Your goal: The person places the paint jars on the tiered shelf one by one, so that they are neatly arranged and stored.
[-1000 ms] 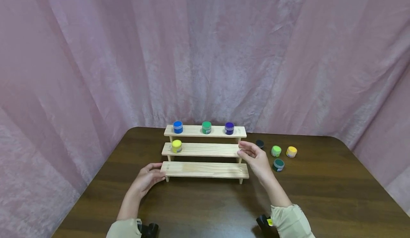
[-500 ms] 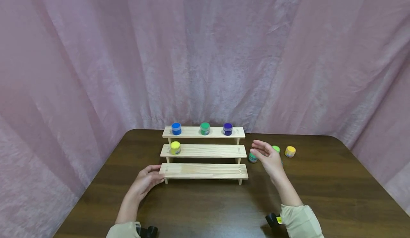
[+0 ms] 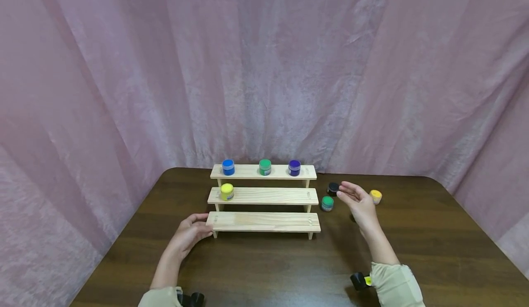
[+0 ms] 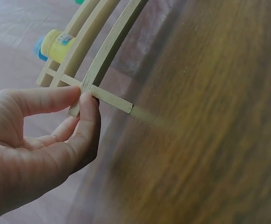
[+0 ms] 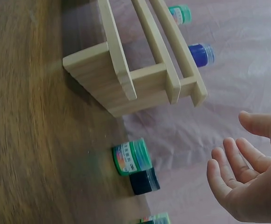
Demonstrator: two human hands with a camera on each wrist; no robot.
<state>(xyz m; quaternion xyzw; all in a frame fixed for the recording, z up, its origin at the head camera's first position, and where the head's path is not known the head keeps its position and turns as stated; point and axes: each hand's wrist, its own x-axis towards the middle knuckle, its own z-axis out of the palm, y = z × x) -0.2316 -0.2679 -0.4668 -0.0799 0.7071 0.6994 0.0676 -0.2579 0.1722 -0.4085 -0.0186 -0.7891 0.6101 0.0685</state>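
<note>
A three-step wooden rack (image 3: pixel 264 222) stands on the table. My left hand (image 3: pixel 188 236) pinches the left end of its lowest shelf between thumb and fingers, seen close in the left wrist view. Blue (image 3: pixel 228 167), green (image 3: pixel 265 167) and purple (image 3: pixel 294 168) paint jars stand on the top shelf. A yellow paint jar (image 3: pixel 227 192) is at the left of the middle shelf. My right hand (image 3: pixel 362 208) hovers over the jars right of the rack, thumb and fingers apart, holding nothing. Nearest it are a black paint jar (image 3: pixel 332 189) and another green paint jar (image 3: pixel 327 203).
An orange-yellow jar (image 3: pixel 375 197) stands just beyond my right hand. A light-green-lidded jar (image 5: pixel 161 218) shows at the bottom of the right wrist view; in the head view the hand covers it. A pink curtain (image 3: pixel 264 68) hangs behind the brown table (image 3: pixel 264 270).
My right hand has moved right, away from the middle shelf's end. It uncovers the green and black jars and now covers the light green one. The left hand stays at the rack.
</note>
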